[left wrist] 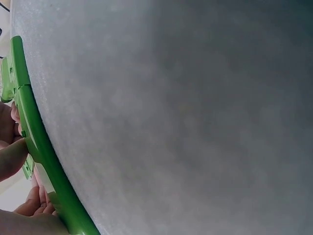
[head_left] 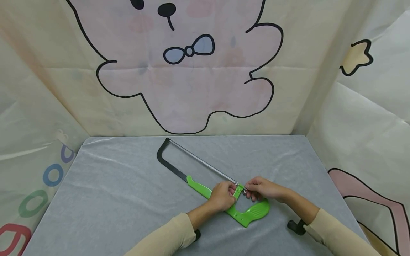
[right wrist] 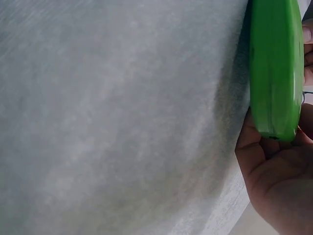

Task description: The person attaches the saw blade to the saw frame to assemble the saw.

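Observation:
A hacksaw (head_left: pixel 200 187) lies slantwise on the table, with a green plastic handle (head_left: pixel 256 211), a black bent frame end (head_left: pixel 164 160) and a straight silver blade section (head_left: pixel 205 164) pointing to the far left. My left hand (head_left: pixel 222 196) grips the green upright part near the blade's handle end, thumb and fingers around it. At that same end, my right hand (head_left: pixel 266 188) pinches a small metal fitting (head_left: pixel 245 190), which looks like a wing nut and is mostly covered by the fingers. The right wrist view shows the green handle (right wrist: pixel 276 68) partly in front of my right hand (right wrist: pixel 281 176).
A grey cloth covers the table (head_left: pixel 121 199). Behind it hangs a fabric backdrop (head_left: pixel 192 89) with a cartoon drawing, and printed side curtains stand left and right. Dark wrist-camera mounts (head_left: pixel 296 227) show at the sleeves.

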